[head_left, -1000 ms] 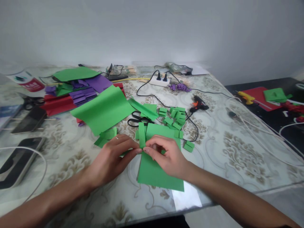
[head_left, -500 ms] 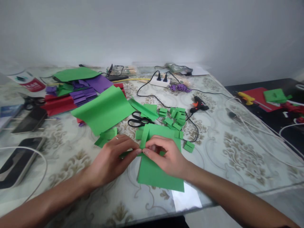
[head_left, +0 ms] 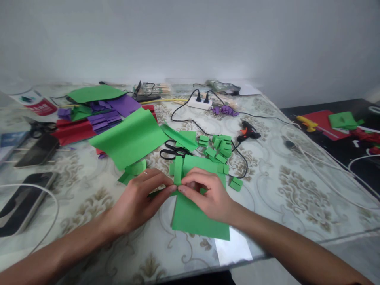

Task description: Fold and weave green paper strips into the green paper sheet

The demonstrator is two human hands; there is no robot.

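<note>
My left hand (head_left: 147, 194) and my right hand (head_left: 206, 194) meet fingertip to fingertip, both closed in a pinch on a narrow green paper strip (head_left: 178, 170). One part of the strip stands up between them; another part runs under my left fingers. Beneath my right hand lies a larger green paper sheet (head_left: 202, 221). Just beyond the hands are black-handled scissors (head_left: 170, 150), their blades partly under green paper. Several small folded green paper pieces (head_left: 221, 146) are heaped past my right hand, and a single folded piece (head_left: 236, 183) sits apart at its right.
A big curled green sheet (head_left: 130, 138) lies left of the scissors, before purple and red paper. A black glue gun (head_left: 248, 131) rests on the right, wired toward a white power strip (head_left: 200, 102). Phones (head_left: 26, 204) and a white cable occupy the left side.
The upright part of the green strip has swung slightly left and now stands straighter, its broad face toward me. Both hands keep their pinch in nearly the same place.
</note>
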